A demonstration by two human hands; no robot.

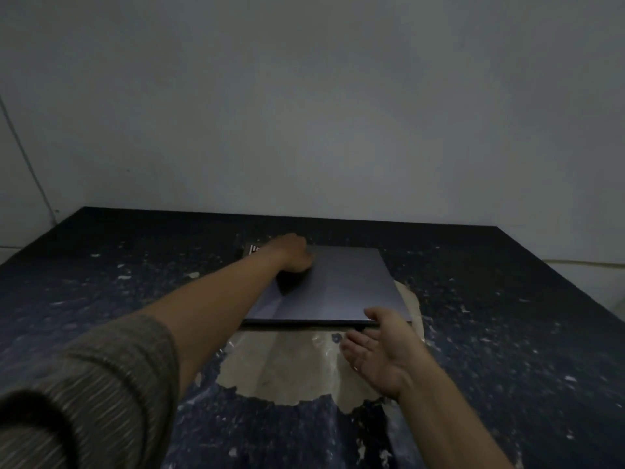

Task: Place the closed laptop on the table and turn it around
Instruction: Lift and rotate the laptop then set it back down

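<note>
A closed blue-grey laptop (pixel 341 286) lies flat on the dark speckled table (pixel 507 316). My left hand (pixel 294 253) reaches far forward and curls over the laptop's far left corner, gripping it. My right hand (pixel 380 346) is at the laptop's near right corner, palm turned up and inward, fingers spread, with the fingertips touching or just short of the near edge. Part of the laptop's left side is hidden by my left forearm.
A pale worn patch (pixel 287 363) in the table covering lies under and in front of the laptop. A small dark object with white markings (pixel 252 249) sits behind my left hand. A grey wall rises right behind the table's far edge.
</note>
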